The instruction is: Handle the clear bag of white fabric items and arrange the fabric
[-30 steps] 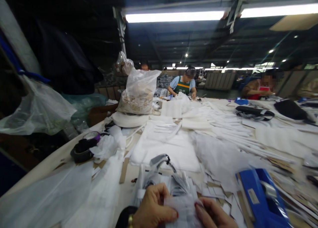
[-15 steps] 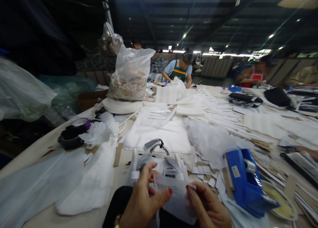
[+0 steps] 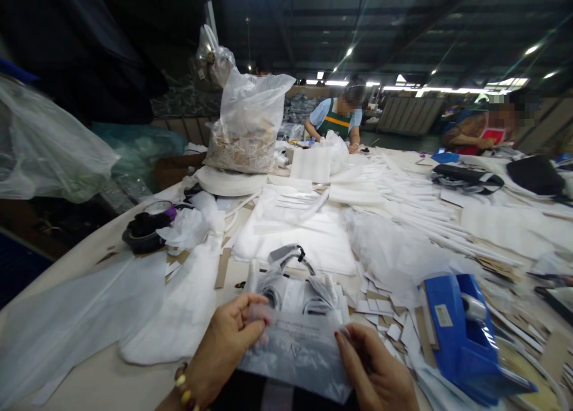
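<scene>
Left hand point(image 3: 228, 339) pinches top left corner of clear plastic bag point(image 3: 298, 354), right hand point(image 3: 376, 369) grips its right edge; fingers closed on film. Bag held flat just above surface point(image 3: 89, 387) (near edge). Step: opening bag mouth, I judge. Next needs layers rubbed apart.

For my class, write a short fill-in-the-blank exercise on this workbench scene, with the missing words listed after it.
1. The left hand and the right hand together hold a flat clear ____ pouch.
2. The tape dispenser right of the hands is coloured ____.
3. The big clear bag of tan scraps stands on the ____ side of the long cluttered worktable.
4. A beaded bracelet sits on the ____ wrist.

Missing words: plastic; blue; left; left
</scene>
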`<state>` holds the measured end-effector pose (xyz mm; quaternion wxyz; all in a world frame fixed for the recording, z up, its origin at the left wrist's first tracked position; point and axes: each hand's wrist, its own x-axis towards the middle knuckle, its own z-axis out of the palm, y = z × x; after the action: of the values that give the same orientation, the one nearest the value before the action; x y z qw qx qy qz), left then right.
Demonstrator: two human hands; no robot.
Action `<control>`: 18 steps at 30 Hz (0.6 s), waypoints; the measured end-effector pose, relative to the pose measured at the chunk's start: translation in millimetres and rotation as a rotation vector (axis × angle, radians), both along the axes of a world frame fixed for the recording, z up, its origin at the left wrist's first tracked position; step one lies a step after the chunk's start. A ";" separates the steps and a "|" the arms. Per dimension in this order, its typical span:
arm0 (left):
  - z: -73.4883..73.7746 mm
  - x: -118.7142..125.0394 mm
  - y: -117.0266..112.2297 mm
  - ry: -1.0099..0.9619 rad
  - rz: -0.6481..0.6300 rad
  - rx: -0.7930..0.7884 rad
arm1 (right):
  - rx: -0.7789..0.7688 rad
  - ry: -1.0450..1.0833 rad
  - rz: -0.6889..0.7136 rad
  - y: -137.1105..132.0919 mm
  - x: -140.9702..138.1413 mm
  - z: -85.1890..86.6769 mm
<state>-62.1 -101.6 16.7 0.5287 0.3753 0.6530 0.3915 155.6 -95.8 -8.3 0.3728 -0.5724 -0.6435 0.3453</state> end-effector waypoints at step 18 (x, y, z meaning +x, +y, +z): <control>-54.9 31.7 10.2 1.251 -0.400 0.940 | 0.222 -0.256 -0.008 68.8 -11.6 -10.6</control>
<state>-30.4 -91.4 -38.2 -0.0880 0.8178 0.5154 0.2406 144.0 -27.0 -18.9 0.3501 -0.5695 -0.7177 0.1950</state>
